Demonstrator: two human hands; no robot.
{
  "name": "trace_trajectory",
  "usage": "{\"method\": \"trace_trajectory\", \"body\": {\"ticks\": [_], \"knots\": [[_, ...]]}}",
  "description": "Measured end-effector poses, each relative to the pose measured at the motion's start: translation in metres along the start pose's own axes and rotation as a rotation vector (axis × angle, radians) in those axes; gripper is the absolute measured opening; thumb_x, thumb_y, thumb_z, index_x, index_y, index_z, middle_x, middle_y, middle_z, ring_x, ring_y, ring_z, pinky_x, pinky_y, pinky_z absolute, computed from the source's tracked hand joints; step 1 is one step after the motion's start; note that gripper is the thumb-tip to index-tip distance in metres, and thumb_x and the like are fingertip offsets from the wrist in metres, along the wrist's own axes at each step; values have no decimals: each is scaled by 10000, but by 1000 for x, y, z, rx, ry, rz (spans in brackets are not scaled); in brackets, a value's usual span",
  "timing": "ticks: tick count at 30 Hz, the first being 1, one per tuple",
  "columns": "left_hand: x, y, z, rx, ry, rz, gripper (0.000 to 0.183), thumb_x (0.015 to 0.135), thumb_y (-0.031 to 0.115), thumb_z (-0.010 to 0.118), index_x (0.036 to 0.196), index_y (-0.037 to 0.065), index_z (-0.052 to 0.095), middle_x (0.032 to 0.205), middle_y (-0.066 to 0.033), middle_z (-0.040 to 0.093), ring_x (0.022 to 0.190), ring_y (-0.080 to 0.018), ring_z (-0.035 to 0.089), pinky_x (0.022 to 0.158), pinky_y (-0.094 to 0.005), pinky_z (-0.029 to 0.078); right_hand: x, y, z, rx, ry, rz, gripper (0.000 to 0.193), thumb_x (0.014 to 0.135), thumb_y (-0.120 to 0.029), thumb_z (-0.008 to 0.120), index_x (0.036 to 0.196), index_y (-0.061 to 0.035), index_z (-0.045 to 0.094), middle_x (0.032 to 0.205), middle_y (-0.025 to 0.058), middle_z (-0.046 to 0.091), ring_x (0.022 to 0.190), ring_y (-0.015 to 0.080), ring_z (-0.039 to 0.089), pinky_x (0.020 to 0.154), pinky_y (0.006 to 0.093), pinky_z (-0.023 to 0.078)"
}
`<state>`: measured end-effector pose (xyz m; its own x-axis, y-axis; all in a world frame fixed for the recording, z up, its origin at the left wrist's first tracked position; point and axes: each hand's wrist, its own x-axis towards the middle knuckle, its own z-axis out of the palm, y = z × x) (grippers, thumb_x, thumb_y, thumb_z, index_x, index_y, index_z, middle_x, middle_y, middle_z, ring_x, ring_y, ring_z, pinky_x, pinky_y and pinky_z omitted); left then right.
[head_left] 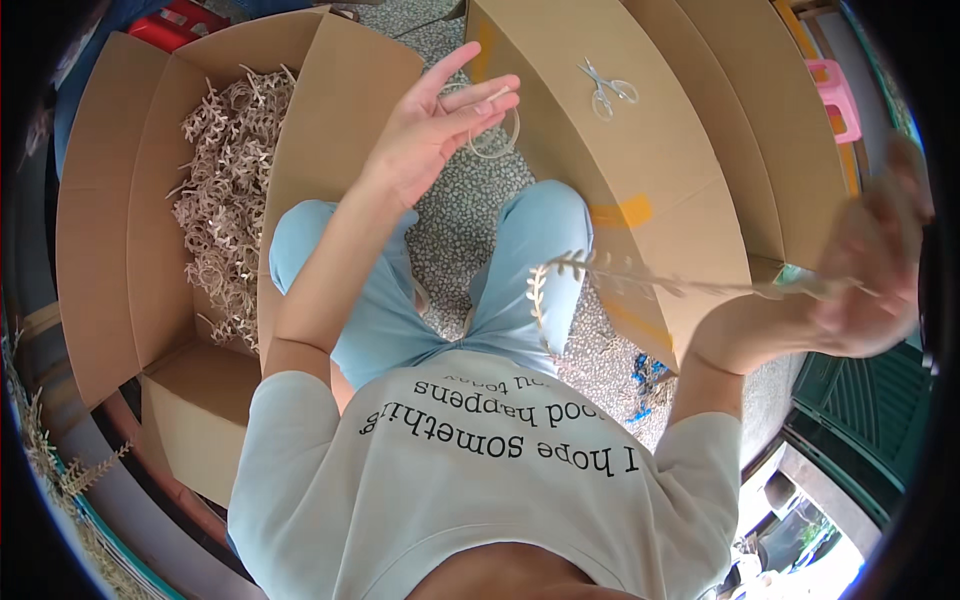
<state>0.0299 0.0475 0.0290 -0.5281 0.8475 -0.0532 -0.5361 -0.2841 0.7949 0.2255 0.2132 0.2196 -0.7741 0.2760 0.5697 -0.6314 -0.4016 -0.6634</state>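
The largest thing is the right cardboard box (610, 160), smooth brown board with broad flaps bent by the lens and orange tape (622, 212) on its side. The left cardboard box (350, 90) stands open, its flaps folded outward with straight, thin rims. Between the boxes runs speckled stone floor (450, 205), an open strip that narrows between the person's knees in pale blue, soft trousers (540, 225). Inside the left box lies a heap of strips (235, 190), beige, curly and tangled, filling the far part; bare board shows nearer the person.

The right hand (875, 265), blurred, is out past the right box's near edge, its fingers closed around one end of a leafy strand (660, 280). This strand is thin and beige with small paired leaves; it stretches leftward in front of the right box, then bends down over the person's knee. The left hand (440, 125), above the floor strip, pinches a pale loop (495, 153), slim and rounded, with the index finger stretched free. Metal scissors (599, 83), handles spread, rest on the right box's flap.
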Motion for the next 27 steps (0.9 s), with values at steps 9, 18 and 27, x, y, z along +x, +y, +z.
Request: {"method": "trace_trajectory", "body": {"ticks": [9,18,27], "knots": [[-6,0,13,-22,160,111,653,793,8,638,1342,-8,284,1132,-187,585,1060,-223,572,923,-310,448,-37,110,-11,-252,198,200,554,846,-41,568,1327,-58,293,859,146,570,560,177,597,508,293,546],[-6,2,14,-41,265,32,304,809,63,647,1085,-35,566,993,-123,640,924,-174,615,845,-272,481,-44,170,-18,-328,392,396,204,762,112,610,956,52,594,875,111,646,821,187,640,735,276,530],[21,-7,36,156,511,392,188,842,144,637,970,6,631,871,-57,643,618,-68,542,520,-191,412,-47,207,-19,-884,389,74,147,753,38,670,888,-2,628,1086,103,539,1011,153,523,827,280,458]]}}
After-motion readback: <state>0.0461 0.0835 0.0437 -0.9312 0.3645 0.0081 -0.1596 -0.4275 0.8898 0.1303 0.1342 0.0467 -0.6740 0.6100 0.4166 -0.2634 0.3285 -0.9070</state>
